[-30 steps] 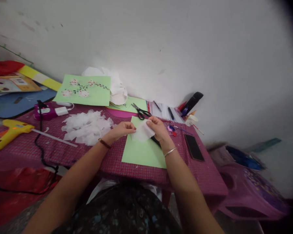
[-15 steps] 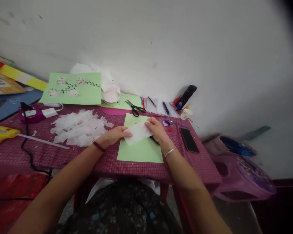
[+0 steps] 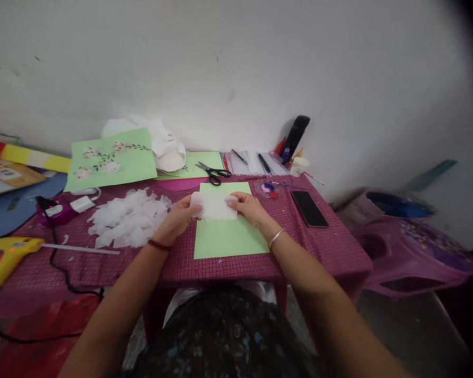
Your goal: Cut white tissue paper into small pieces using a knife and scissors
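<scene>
White slip (image 3: 216,207) held above green sheet (image 3: 232,241).
Left hand (image 3: 182,214) pinches the slip's left end, right hand (image 3: 251,208) its right end. Scissors (image 3: 214,173) lie beyond; white scraps (image 3: 129,219) heaped left of sheet.

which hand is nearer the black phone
Right. The right hand is to the left of the black phone, holding the closer end of the white paper; the left hand is farther left, holding the paper's other end.
</scene>
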`<state>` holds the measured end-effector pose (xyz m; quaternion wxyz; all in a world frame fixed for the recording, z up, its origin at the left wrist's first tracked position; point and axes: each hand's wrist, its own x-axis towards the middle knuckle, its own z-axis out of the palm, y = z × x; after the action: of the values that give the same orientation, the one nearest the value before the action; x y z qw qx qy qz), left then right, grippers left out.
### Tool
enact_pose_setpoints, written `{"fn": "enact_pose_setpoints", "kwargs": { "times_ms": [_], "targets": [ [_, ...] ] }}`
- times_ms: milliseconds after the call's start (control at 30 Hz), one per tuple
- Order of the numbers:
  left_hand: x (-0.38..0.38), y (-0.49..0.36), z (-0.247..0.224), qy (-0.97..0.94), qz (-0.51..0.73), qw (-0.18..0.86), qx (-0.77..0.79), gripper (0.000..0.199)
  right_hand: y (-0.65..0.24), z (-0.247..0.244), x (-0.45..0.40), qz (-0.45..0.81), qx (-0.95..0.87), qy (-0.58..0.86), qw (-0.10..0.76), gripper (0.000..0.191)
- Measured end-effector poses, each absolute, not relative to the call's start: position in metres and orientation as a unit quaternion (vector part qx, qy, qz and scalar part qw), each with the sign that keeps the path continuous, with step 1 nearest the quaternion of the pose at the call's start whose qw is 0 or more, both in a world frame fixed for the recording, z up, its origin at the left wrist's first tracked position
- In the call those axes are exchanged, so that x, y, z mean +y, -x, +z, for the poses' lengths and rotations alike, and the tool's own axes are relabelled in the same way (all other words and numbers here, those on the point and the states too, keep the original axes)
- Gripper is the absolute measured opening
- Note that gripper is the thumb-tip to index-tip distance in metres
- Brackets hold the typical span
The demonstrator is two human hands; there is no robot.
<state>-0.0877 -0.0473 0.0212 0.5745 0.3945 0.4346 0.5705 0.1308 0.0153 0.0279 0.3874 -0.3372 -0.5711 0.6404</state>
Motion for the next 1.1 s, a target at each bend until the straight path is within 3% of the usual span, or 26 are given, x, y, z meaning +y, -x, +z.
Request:
{"fn": "enact_pose_setpoints", "kwargs": {
  "times_ms": [200,667,933,1100],
  "targets": [
    [-0.048,0.088,0.023,-0.385,0.581,0.557,0.452,0.035,-0.133,0.030,0.014,0.604,-0.595,0.347,0.401,0.023],
    [-0.048,0.091,0.023,-0.402,0.611,0.523,0.439,0.023,-0.143,0.036,0.012,0.565,-0.663,0.310,0.380,0.019],
    [-0.058,0.095,0.035,-0.439,0.632,0.535,0.350,0.009,-0.142,0.032,0.013,0.596,-0.626,0.294,0.407,0.008],
    [-0.062,0.097,0.040,-0.465,0.629,0.535,0.320,0.006,-0.148,0.042,0.009,0.527,-0.700,0.230,0.423,0.010]
  ]
}}
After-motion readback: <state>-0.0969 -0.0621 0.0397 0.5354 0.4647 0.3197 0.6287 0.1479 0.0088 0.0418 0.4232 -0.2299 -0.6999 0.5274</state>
